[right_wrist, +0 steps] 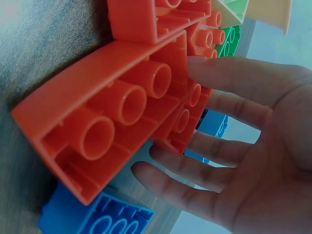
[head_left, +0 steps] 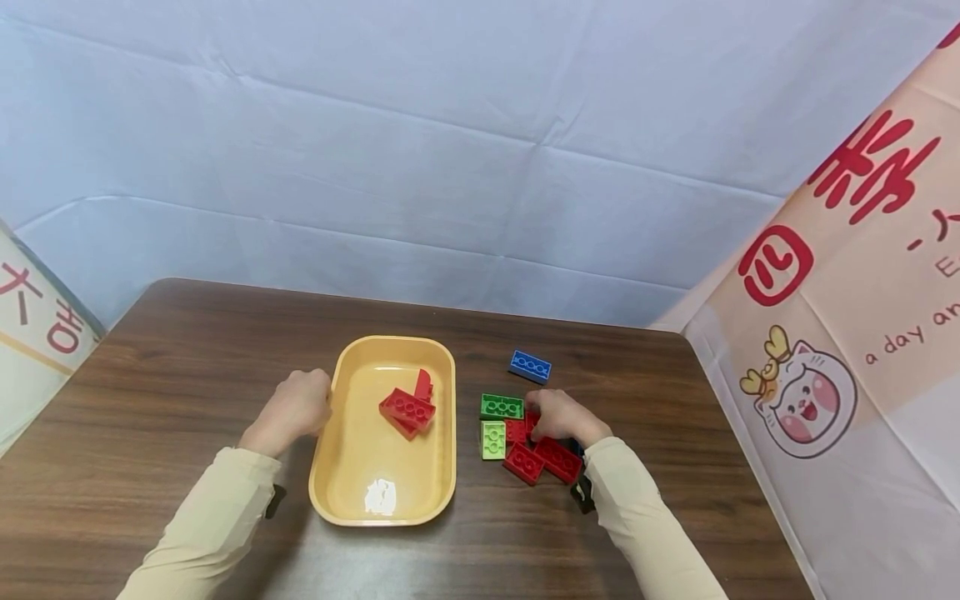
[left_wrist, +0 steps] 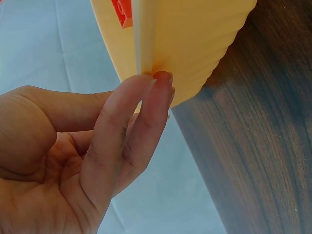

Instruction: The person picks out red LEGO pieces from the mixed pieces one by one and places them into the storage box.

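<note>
My left hand (head_left: 294, 410) is at the left side of a yellow plastic tray (head_left: 322, 492). In the left wrist view its thumb and fingers pinch the tray's rim (left_wrist: 145, 39). Inside the tray lie a few red toy building bricks (head_left: 411, 407). To the right of it, my right hand (head_left: 562, 415) reaches into a cluster of bricks. The right wrist view shows its thumb and fingers on either side of a red brick (right_wrist: 181, 119), partly hidden behind a larger upturned red brick (right_wrist: 112, 107).
Around the right hand lie a green brick (head_left: 502, 407), a light green brick (head_left: 492, 440) and more red bricks (head_left: 524, 463). A blue brick (head_left: 530, 366) sits farther back. A dark brown wooden table (head_left: 225, 333) carries everything, with white cloth (head_left: 375, 167) hanging behind.
</note>
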`<state>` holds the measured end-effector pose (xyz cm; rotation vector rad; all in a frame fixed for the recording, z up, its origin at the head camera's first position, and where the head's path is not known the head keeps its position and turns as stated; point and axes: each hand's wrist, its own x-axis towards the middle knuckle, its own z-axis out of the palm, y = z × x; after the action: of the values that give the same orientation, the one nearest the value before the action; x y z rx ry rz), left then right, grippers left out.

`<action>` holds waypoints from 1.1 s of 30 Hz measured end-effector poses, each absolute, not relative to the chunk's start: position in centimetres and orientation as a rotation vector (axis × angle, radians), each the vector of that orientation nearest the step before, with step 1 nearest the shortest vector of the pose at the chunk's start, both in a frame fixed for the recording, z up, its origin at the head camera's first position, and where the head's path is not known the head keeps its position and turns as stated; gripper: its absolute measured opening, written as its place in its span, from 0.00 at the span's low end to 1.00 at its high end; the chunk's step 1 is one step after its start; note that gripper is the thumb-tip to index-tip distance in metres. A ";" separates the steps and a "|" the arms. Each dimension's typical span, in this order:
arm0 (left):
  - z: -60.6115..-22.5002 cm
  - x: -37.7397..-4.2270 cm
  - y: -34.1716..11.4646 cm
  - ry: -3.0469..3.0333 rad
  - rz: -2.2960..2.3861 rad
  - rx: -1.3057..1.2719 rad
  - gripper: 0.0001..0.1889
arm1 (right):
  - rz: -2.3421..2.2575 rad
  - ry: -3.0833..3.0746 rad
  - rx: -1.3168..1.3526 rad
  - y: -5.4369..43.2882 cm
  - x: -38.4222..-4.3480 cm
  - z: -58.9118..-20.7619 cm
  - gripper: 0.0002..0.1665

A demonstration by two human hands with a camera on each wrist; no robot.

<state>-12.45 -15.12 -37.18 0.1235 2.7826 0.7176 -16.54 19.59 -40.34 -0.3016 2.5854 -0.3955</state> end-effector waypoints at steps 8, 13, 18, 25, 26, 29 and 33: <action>-37.1 -12.4 -15.1 2.772 0.725 0.116 0.14 | -0.412 2.581 -0.292 19.6 -16.5 -40.3 0.25; -37.1 -12.3 -15.1 2.761 0.741 0.109 0.15 | -0.407 2.582 -0.315 19.7 -16.5 -40.3 0.23; -37.1 -12.3 -15.1 2.771 0.738 0.111 0.14 | -0.406 2.582 -0.305 19.6 -16.5 -40.2 0.22; -37.1 -12.3 -15.1 2.767 0.731 0.093 0.14 | -0.391 2.578 -0.300 19.6 -16.5 -40.0 0.21; -37.1 -12.3 -15.1 2.766 0.731 0.089 0.13 | -0.389 2.579 -0.303 19.6 -16.5 -40.0 0.21; -37.1 -12.4 -15.1 2.764 0.736 0.084 0.13 | -0.390 2.583 -0.314 19.6 -16.5 -39.8 0.20; -37.1 -12.4 -15.1 2.760 0.742 0.081 0.12 | -0.391 2.583 -0.327 19.6 -16.6 -39.6 0.18</action>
<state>-12.36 -15.09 -37.05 0.0811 2.7602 0.7424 -16.60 19.63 -39.57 -0.3272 2.5828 -0.3912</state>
